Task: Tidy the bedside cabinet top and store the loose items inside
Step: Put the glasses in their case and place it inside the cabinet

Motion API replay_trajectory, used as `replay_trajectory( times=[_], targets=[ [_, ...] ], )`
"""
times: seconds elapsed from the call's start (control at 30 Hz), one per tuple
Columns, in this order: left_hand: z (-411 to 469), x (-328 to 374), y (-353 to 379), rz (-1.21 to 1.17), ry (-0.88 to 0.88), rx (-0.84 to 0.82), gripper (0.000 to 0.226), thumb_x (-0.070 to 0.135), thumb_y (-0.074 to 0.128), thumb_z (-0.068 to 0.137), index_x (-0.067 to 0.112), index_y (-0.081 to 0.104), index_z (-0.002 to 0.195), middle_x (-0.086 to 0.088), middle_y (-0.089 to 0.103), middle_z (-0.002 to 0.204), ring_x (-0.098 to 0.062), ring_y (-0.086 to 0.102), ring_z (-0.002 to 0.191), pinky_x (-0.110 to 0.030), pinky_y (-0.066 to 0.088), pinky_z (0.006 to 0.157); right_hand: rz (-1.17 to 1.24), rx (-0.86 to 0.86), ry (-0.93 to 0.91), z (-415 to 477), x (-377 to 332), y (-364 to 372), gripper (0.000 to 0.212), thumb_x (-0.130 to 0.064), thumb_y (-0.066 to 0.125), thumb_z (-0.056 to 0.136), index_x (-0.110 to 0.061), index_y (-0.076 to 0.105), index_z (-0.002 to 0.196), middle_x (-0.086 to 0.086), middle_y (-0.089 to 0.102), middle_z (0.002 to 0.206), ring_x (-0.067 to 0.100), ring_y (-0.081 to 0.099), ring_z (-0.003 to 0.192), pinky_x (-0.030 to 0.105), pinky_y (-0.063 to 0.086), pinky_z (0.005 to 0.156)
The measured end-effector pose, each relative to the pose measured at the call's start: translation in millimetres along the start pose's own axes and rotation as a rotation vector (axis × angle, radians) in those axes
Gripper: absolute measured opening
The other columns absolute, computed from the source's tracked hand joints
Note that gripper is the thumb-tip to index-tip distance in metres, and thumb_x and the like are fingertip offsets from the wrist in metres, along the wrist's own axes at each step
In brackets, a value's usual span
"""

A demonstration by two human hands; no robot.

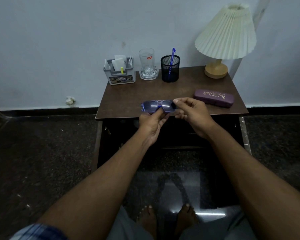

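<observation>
Both hands held the glasses (157,106) level over the front edge of the cabinet (137,96) top, lenses facing up and toward the camera. The left hand (151,126) gripped the frame from below, its thumb and fingers curled round the lower rim. The right hand (192,115) pinched the frame's right end between thumb and forefinger. The frame was translucent blue with a double bridge; both lenses were dark violet and carried pale reflections. Whether the arms were folded could not be told. A closed purple case (213,98) with gold lettering lay on the top to the right. Along the back stood a grey organiser (119,73), a glass (148,64), a mesh cup (170,70) with a blue pen (172,56), and a lamp (223,35).
</observation>
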State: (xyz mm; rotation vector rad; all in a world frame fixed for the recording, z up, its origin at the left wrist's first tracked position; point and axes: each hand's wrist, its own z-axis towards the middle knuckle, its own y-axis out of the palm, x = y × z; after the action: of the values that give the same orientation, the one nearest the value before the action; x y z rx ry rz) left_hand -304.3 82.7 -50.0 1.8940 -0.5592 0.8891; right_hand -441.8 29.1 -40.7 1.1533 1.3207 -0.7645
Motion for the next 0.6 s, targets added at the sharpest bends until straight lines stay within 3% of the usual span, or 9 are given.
replay_trajectory(
  times=[0.13, 0.3, 0.47, 0.6],
  targets=[
    [-1, 1, 0, 0.037, -0.005, 0.017, 0.016, -0.009, 0.069, 0.088, 0.004, 0.068, 0.098, -0.015, 0.073, 0.096, -0.021, 0.075, 0.082, -0.034, 0.061, 0.088, 0.027, 0.007, -0.031, 4, 3, 4, 0.010, -0.006, 0.073, 0.090, -0.002, 0.073, 0.099, 0.006, 0.077, 0.085, 0.011, 0.070, 0.071, 0.020, 0.059, 0.067],
    [8, 16, -10, 0.050, -0.018, 0.030, 0.035, -0.017, 0.045, 0.092, 0.011, 0.060, 0.108, -0.011, 0.074, 0.096, -0.019, 0.074, 0.082, -0.035, 0.058, 0.089, 0.004, 0.128, -0.046, 14, 6, -4, 0.003, -0.007, 0.073, 0.090, -0.009, 0.074, 0.093, 0.005, 0.077, 0.084, 0.013, 0.069, 0.072, 0.019, 0.058, 0.068],
    [21, 27, -25, 0.159, 0.087, 0.122, 0.006, 0.006, 0.067, 0.095, 0.011, 0.068, 0.097, -0.006, 0.073, 0.088, -0.016, 0.071, 0.075, -0.025, 0.059, 0.076, -0.116, 0.184, -0.053, 22, 11, -6, 0.014, -0.007, 0.069, 0.095, -0.006, 0.073, 0.107, 0.008, 0.075, 0.094, 0.011, 0.070, 0.080, 0.018, 0.056, 0.070],
    [37, 18, -35, 0.335, 0.162, 0.264, 0.017, 0.004, 0.071, 0.092, 0.000, 0.070, 0.109, -0.006, 0.071, 0.084, -0.014, 0.068, 0.076, -0.020, 0.058, 0.071, -0.147, 0.193, -0.077, 28, 15, 4, 0.024, -0.003, 0.066, 0.095, -0.001, 0.067, 0.118, 0.009, 0.071, 0.096, 0.011, 0.069, 0.081, 0.021, 0.059, 0.071]
  ],
)
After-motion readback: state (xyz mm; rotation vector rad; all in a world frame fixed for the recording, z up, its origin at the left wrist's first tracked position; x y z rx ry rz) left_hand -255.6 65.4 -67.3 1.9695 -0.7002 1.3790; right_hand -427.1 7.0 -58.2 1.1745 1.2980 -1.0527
